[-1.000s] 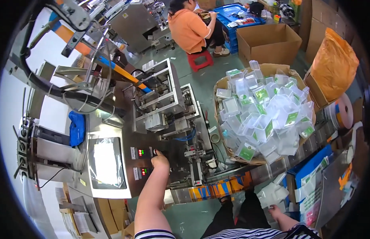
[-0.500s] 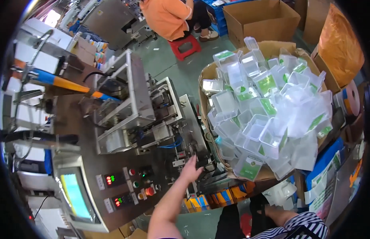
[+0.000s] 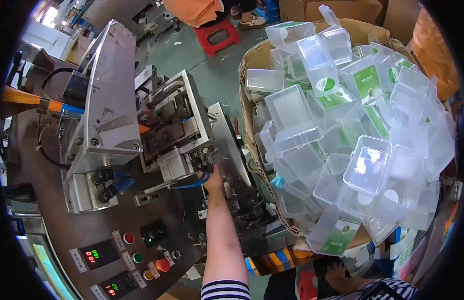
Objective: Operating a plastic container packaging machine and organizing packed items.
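sleeve (image 3: pixel 225 291), banded in dark and white, sits at the bottom edge of my remote view, the wearer's left forearm (image 3: pixel 223 240) stretching up from it. to its right, the right hand (image 3: pixel 337 276) lies against dark trousers (image 3: pixel 322 270), fingers slack and a little apart. at lower left i see two lit displays (image 3: pixel 113 286), with red, green and yellow buttons (image 3: pixel 137 258) beside them and a tilted screen (image 3: pixel 48 260) near the rim. farther up, the left hand (image 3: pixel 215 182) reaches in at the near end of a metal assembly (image 3: pixel 167 140), just beside a loop of blue tubes (image 3: pixel 198 184); from this angle its fingers are mostly hidden, so i cannot tell whether they grip anything. the assembly stands left of centre in my view, to the right of a tall steel housing (image 3: pixel 112 95). right of the hand, a carton (image 3: pixel 364 31) is heaped with clear plastic boxes (image 3: pixel 368 165), several bearing green labels (image 3: pixel 342 235). an orange bag (image 3: pixel 434 55) stands at the upper right, behind the heap. at the top of the scene, a co-worker (image 3: pixel 194 11) in orange sits on a red stool (image 3: pixel 217 37), with a brown cardboard box (image 3: pixel 337 11) off to the right.
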The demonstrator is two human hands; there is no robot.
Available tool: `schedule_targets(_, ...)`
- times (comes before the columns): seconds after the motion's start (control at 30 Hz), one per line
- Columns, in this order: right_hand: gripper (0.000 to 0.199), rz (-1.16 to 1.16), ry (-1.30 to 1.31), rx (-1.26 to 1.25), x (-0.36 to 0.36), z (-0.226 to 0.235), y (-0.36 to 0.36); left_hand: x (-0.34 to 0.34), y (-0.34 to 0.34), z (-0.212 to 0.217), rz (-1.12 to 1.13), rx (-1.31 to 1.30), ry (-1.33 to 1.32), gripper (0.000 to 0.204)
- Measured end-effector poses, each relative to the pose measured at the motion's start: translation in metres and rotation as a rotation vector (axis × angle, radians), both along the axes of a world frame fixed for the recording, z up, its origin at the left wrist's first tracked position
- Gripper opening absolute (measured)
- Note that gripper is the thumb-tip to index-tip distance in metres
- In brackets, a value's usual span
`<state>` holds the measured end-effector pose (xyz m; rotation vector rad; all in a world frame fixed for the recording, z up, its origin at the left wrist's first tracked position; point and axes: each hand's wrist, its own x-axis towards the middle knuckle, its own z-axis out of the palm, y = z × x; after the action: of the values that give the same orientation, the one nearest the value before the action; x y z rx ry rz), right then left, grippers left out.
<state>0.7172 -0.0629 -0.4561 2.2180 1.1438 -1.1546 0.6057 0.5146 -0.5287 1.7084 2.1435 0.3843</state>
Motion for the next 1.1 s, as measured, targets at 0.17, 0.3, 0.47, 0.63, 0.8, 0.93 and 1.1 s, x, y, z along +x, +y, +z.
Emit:
schedule_targets(0.17,0.027,0.002,0.018,-0.022,-0.005,0.001,0.005,-0.005,0.021,-0.02,0.137,-0.025,-0.071,0.084)
schedule_targets(0.3,0.027,0.031,0.018,-0.064,-0.006,0.0,0.006,-0.009,0.024,-0.033,0.169,0.206,-0.418,0.069)
schedule_targets(0.47,0.028,0.058,0.022,-0.094,-0.004,0.002,0.008,-0.008,0.024,-0.033,0.212,0.173,-0.393,0.066)
schedule_targets(0.63,0.029,0.078,0.018,-0.108,-0.002,-0.002,0.014,-0.002,0.022,-0.027,0.281,0.177,-0.667,0.058)
schedule_targets(0.8,0.03,0.084,0.015,-0.127,-0.003,-0.004,0.017,-0.002,0.021,-0.029,0.279,0.218,-0.61,0.048)
schedule_targets(0.93,0.03,0.09,0.011,-0.141,-0.002,-0.005,0.017,-0.005,0.024,-0.037,0.257,0.207,-0.621,0.044)
schedule_targets(1.1,0.031,0.088,0.012,-0.146,-0.002,-0.008,0.018,-0.013,0.04,-0.071,0.275,0.292,-0.382,0.039)
